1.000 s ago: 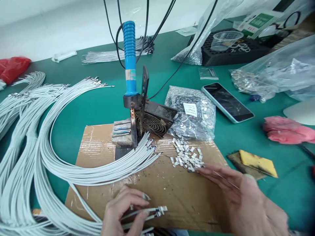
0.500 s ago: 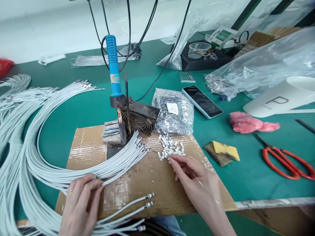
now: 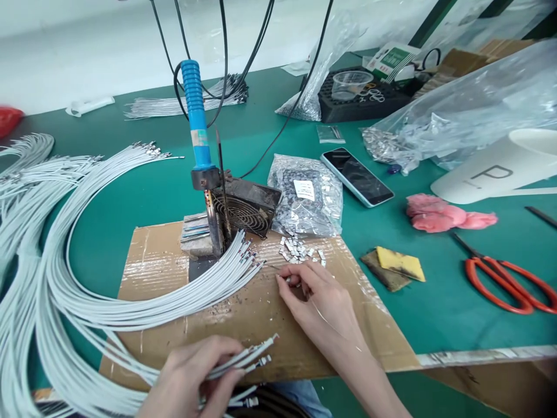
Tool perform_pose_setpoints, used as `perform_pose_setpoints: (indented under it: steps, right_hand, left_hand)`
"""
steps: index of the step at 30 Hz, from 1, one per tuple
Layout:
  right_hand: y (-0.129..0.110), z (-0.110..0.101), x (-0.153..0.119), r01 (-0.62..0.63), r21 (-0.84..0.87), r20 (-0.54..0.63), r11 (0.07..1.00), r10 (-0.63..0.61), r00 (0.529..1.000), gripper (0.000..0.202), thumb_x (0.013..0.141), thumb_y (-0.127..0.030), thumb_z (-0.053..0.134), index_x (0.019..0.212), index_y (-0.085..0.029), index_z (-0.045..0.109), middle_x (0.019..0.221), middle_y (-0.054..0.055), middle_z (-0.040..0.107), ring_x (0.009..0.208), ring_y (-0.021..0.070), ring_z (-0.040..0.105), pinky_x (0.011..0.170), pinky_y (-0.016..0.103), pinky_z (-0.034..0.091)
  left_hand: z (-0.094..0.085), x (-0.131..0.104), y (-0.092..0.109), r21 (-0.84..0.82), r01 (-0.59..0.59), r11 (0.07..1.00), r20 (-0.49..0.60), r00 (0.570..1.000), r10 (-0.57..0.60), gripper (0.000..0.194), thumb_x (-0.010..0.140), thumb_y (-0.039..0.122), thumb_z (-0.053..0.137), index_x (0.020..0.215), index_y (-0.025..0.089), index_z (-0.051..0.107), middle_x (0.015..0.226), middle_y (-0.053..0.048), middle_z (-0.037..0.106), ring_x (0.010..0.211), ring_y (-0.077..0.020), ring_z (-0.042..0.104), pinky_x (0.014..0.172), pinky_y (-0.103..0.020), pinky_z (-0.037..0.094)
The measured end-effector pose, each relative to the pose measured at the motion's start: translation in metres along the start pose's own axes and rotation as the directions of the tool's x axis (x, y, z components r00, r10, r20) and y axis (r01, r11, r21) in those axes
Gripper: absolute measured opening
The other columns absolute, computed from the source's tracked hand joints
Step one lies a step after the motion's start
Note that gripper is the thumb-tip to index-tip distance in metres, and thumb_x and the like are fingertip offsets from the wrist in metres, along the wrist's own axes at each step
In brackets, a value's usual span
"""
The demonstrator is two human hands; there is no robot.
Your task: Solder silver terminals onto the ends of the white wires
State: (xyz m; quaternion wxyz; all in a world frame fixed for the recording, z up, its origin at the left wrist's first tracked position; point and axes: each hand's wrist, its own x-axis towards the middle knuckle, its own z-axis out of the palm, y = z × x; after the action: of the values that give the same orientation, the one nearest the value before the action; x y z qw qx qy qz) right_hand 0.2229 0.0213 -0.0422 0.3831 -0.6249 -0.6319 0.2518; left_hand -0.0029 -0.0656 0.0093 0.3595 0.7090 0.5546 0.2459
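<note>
My left hand (image 3: 200,371) is closed on a white cable (image 3: 261,345) whose bare end points right; other cables with metal ends lie under its fingers. My right hand (image 3: 319,302) is pinched beside the pile of small white-and-metal connectors (image 3: 300,248). A thin solder wire (image 3: 324,318) runs across that hand, and its tip pokes out left of the fingertips. A thick bundle of white cables (image 3: 152,310) lies on the cardboard (image 3: 152,255), ends toward the soldering iron (image 3: 200,128). The iron stands upright with a blue handle.
Behind the cardboard are a small fan (image 3: 243,212), a bag of parts (image 3: 304,197) and a phone (image 3: 357,177). To the right lie sponges (image 3: 398,267), pink cloth (image 3: 448,213) and red-handled scissors (image 3: 505,284). More cable bundles (image 3: 26,232) cover the left side.
My left hand has moved from the large bundle down and right, with a cable in its fingers. My right hand has shifted left, now covering part of the connector pile.
</note>
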Motion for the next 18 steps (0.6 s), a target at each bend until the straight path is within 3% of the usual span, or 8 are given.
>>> perform_pose_setpoints:
  steps: [3,7,11,14,18]
  right_hand:
    - [-0.001,-0.004,-0.009,-0.048,0.048,-0.054,0.998,0.051,0.997,0.014,0.084,-0.032,0.066,0.078,-0.021,0.074,0.072,0.003,0.067,0.062,0.0194,0.06,0.066,0.034,0.05]
    - [0.0,-0.011,-0.021,-0.202,0.184,-0.019,0.962,0.209,0.978,0.018,0.09,-0.037,0.068,0.091,-0.02,0.075,0.08,0.005,0.074,0.06,0.0171,0.068,0.06,0.029,0.056]
    - [-0.005,-0.013,-0.026,-0.311,0.336,0.087,0.889,0.3,0.95,0.026,0.092,-0.044,0.069,0.091,-0.019,0.074,0.066,0.002,0.07,0.055,0.0154,0.066,0.055,0.024,0.056]
    - [-0.015,-0.013,-0.028,-0.367,0.423,0.13,0.828,0.346,0.929,0.025,0.092,-0.044,0.07,0.092,-0.02,0.075,0.061,-0.002,0.064,0.054,0.0131,0.061,0.054,0.021,0.053]
    - [-0.032,-0.009,-0.031,-0.465,0.514,0.262,0.721,0.384,0.885,0.021,0.083,-0.041,0.08,0.081,-0.02,0.079,0.056,-0.003,0.061,0.05,0.0106,0.055,0.05,0.019,0.048]
  left_hand:
    - [0.02,0.014,0.009,-0.179,0.193,0.965,0.067,0.981,-0.183,0.014,0.096,0.027,0.062,0.091,0.024,0.075,0.065,0.003,0.07,0.056,-0.0136,0.06,0.054,-0.021,0.042]
    - [0.026,0.025,0.005,-0.454,0.412,0.79,0.07,0.9,-0.43,0.014,0.088,0.031,0.07,0.085,0.018,0.075,0.065,0.002,0.063,0.057,-0.0118,0.052,0.054,-0.02,0.039]
    - [0.02,0.033,0.003,-0.607,0.413,0.679,0.034,0.867,-0.497,0.023,0.086,0.038,0.075,0.086,0.015,0.074,0.059,0.003,0.06,0.049,-0.0087,0.046,0.044,-0.018,0.03]
    - [0.019,0.038,0.007,-0.607,0.367,0.705,-0.031,0.875,-0.483,0.023,0.088,0.037,0.075,0.088,0.014,0.076,0.052,0.004,0.058,0.048,-0.0097,0.05,0.046,-0.018,0.036]
    - [0.02,0.04,0.013,-0.594,0.328,0.735,-0.07,0.889,-0.453,0.019,0.088,0.034,0.074,0.084,0.016,0.077,0.062,0.002,0.065,0.048,-0.0084,0.052,0.048,-0.018,0.042]
